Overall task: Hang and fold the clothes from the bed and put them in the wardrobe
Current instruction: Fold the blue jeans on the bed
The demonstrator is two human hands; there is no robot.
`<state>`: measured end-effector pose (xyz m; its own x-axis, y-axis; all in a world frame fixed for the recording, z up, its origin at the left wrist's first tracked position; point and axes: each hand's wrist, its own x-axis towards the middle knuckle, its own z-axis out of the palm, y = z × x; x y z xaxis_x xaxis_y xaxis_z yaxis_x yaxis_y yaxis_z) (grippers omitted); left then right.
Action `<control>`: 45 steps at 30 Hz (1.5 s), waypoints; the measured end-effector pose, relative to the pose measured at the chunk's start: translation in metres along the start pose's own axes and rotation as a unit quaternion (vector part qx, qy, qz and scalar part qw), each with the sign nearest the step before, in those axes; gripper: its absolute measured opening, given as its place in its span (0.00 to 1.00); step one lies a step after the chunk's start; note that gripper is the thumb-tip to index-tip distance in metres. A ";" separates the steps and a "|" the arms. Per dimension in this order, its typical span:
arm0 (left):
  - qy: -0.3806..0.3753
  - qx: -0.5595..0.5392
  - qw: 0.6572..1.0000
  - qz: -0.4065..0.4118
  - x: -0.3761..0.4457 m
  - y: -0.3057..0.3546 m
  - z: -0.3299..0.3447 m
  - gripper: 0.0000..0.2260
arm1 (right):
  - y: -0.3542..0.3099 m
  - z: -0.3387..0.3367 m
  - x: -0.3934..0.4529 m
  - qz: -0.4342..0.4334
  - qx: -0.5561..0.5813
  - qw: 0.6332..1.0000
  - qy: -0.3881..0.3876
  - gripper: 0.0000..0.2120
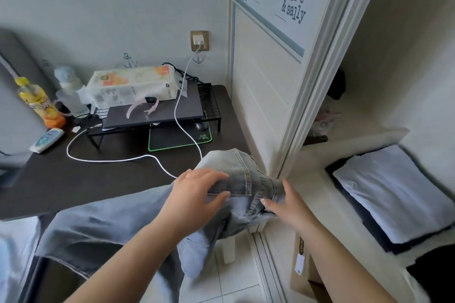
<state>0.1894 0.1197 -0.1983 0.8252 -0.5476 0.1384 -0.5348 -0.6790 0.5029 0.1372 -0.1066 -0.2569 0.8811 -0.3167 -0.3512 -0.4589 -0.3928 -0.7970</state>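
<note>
Light blue jeans [103, 226] are carried in the air over the corner of the dark desk [61, 179], their legs trailing down to the lower left. My left hand [197, 192] grips the waistband from above, thumb under the fabric. My right hand [286, 200] touches the waistband's right end with straight fingers. The open wardrobe [384, 81] stands to the right, with a folded stack of pale blue and dark clothes [394, 194] on its shelf.
The desk holds a wire stand [209, 106] with a dark laptop, a tissue pack [133, 83], a yellow bottle [37, 103], a remote [46, 140] and a white charging cable [115, 160]. The wardrobe's sliding door [266, 76] stands ahead. White tiled floor lies below.
</note>
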 end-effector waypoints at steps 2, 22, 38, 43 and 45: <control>0.003 0.016 1.000 -0.007 0.005 0.003 0.007 0.21 | 0.008 -0.004 0.011 0.034 0.036 0.999 -0.014 0.40; 0.294 -0.300 0.892 -0.169 -0.016 0.050 -0.071 0.19 | -0.198 0.005 -0.033 -0.436 0.046 0.857 -0.272 0.27; 0.490 -0.108 0.827 -0.253 -0.162 -0.014 -0.193 0.12 | -0.327 0.100 -0.076 -0.723 -0.335 0.604 -0.010 0.10; 0.497 -0.034 0.820 -0.281 -0.232 -0.034 -0.225 0.18 | -0.331 0.162 -0.126 -0.680 -0.336 0.630 -0.164 0.07; 0.486 -0.003 0.819 -0.305 -0.268 -0.043 -0.236 0.19 | -0.341 0.187 -0.150 -0.687 -0.261 0.649 -0.197 0.10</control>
<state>0.0342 0.4109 -0.0560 0.6945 0.5429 0.4722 0.0302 -0.6777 0.7347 0.1833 0.2366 -0.0242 0.4134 0.8466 0.3353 0.9052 -0.3423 -0.2518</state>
